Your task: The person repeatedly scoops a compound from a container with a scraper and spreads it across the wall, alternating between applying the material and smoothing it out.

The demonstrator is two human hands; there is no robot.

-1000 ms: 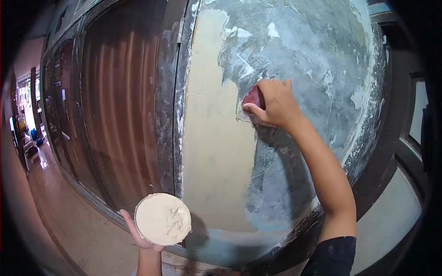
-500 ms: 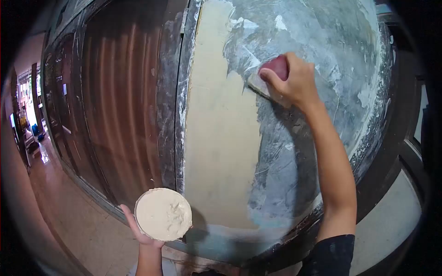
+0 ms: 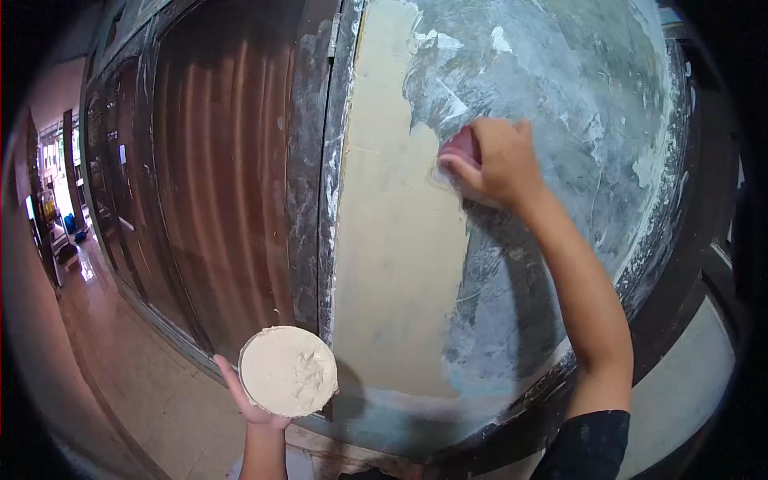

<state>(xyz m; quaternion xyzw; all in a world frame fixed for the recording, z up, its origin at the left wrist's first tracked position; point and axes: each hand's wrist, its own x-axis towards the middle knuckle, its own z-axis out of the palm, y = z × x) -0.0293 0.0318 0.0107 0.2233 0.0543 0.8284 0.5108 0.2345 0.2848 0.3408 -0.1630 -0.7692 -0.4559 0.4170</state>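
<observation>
In my left hand [image 3: 254, 411] rests a round tub of cream putty [image 3: 276, 372], held from below and the side with the thumb apart. Its paste is smooth on the left and churned up on the right. My right hand [image 3: 506, 164] is closed around a scraper with a dark red grip [image 3: 462, 150]. The scraper's pale blade is smeared by motion against the panel, at the right edge of a coat of cream putty [image 3: 400, 264]. Right of that coat, the panel's grey-blue patchy surface [image 3: 552, 88] shows white streaks.
Left of the panel stands a dark, worn frame [image 3: 310, 160] around a brown corrugated-looking pane [image 3: 224, 168]. A tiled floor [image 3: 120, 320] runs back at the left towards a bright opening. Dark framework [image 3: 708, 200] stands at the right edge.
My right hand has moved left and slightly down across the panel, bringing the scraper over the putty's edge. My left hand holds the tub almost still. The whole view has shifted a little.
</observation>
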